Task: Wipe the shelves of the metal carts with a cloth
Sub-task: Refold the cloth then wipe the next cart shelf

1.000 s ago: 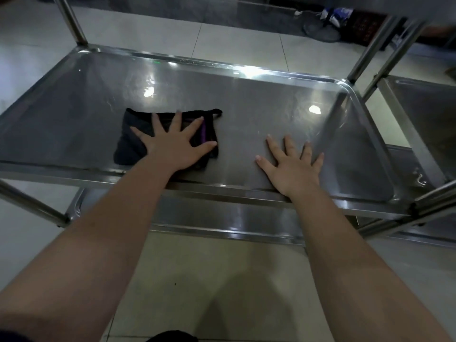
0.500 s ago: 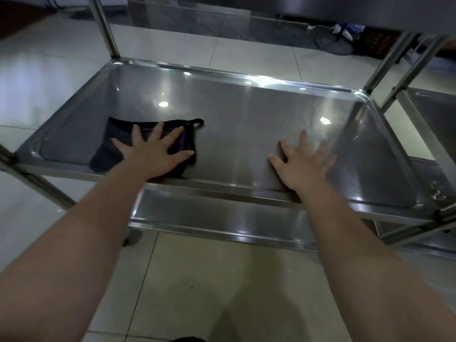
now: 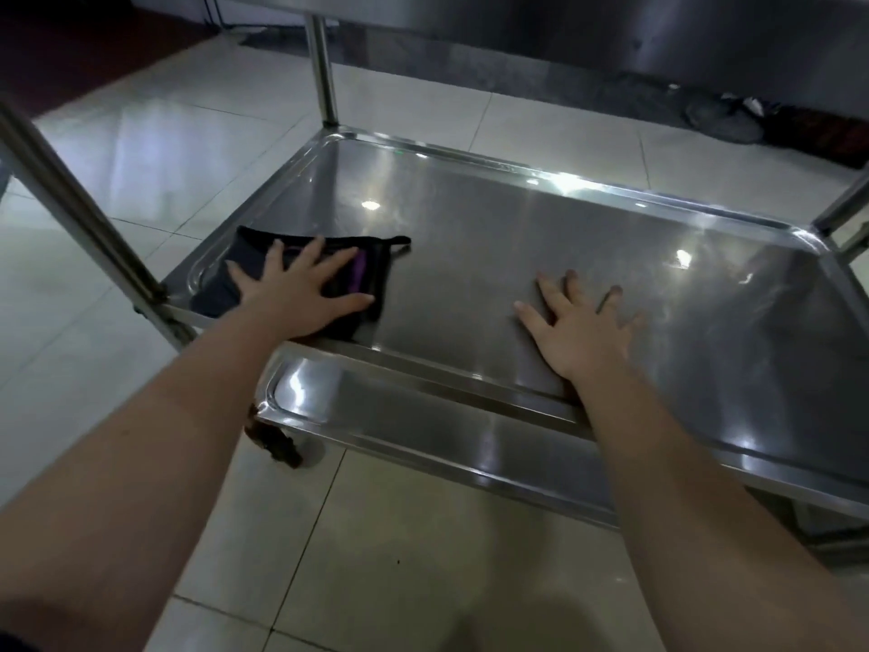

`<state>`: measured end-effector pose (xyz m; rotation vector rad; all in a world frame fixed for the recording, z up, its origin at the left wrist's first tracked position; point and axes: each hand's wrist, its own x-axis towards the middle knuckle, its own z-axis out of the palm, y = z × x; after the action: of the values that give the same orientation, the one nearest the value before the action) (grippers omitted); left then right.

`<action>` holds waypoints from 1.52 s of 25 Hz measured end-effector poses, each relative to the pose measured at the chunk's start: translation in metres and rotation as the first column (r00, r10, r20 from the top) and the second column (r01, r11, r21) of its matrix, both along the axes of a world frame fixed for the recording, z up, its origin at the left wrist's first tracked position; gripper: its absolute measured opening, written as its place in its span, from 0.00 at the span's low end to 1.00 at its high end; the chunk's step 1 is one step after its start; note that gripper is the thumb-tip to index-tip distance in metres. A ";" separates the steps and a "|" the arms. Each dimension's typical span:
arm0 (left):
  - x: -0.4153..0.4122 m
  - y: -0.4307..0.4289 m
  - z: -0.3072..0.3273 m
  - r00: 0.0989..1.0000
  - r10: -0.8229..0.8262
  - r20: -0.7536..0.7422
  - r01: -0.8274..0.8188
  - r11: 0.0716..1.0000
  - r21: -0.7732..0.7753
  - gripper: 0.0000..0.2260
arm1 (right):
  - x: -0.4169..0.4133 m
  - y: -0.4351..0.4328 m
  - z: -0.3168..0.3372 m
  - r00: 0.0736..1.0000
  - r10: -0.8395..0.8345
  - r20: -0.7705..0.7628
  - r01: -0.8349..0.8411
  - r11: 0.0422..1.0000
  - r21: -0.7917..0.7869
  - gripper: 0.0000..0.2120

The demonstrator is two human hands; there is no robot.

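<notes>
A folded black cloth (image 3: pixel 249 270) with a purple stripe and a small loop lies at the near left corner of the cart's middle shelf (image 3: pixel 517 237), a shiny steel tray with a raised rim. My left hand (image 3: pixel 301 294) presses flat on the cloth, fingers spread. My right hand (image 3: pixel 578 331) rests flat on the bare steel near the shelf's front edge, fingers spread, well apart from the cloth.
A lower shelf (image 3: pixel 423 416) shows below the front rim, with a caster (image 3: pixel 277 444) under its left corner. Upright posts stand at the near left (image 3: pixel 80 204) and far left (image 3: pixel 322 68). The top shelf's underside (image 3: pixel 611 35) hangs overhead. White floor tiles surround the cart.
My left hand has slid the cloth leftward into the shelf's near left corner. The view has swung so the cart sits further right. My right hand stays flat on the shelf.
</notes>
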<state>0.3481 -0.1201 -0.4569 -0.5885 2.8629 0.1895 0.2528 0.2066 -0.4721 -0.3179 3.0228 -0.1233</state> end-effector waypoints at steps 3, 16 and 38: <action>-0.011 0.045 0.002 0.999 -0.043 -0.008 0.043 0.999 0.008 0.37 | 0.000 -0.010 -0.001 0.974 0.212 -0.078 -0.214 0.977 -0.020 0.31; 0.028 -0.039 0.008 0.998 0.062 0.018 -0.063 0.998 0.021 0.42 | 0.001 -0.039 0.011 0.994 0.016 0.103 -0.016 1.000 0.000 0.37; -0.005 -0.054 -0.011 0.992 -0.125 -0.027 0.124 0.992 -0.025 0.35 | 0.008 -0.022 -0.001 0.999 0.041 0.034 -0.042 0.999 0.017 0.43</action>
<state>0.3431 -0.1745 -0.4679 -0.4128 2.9209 0.1461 0.2611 0.1844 -0.4730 -0.3730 2.9804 -0.0982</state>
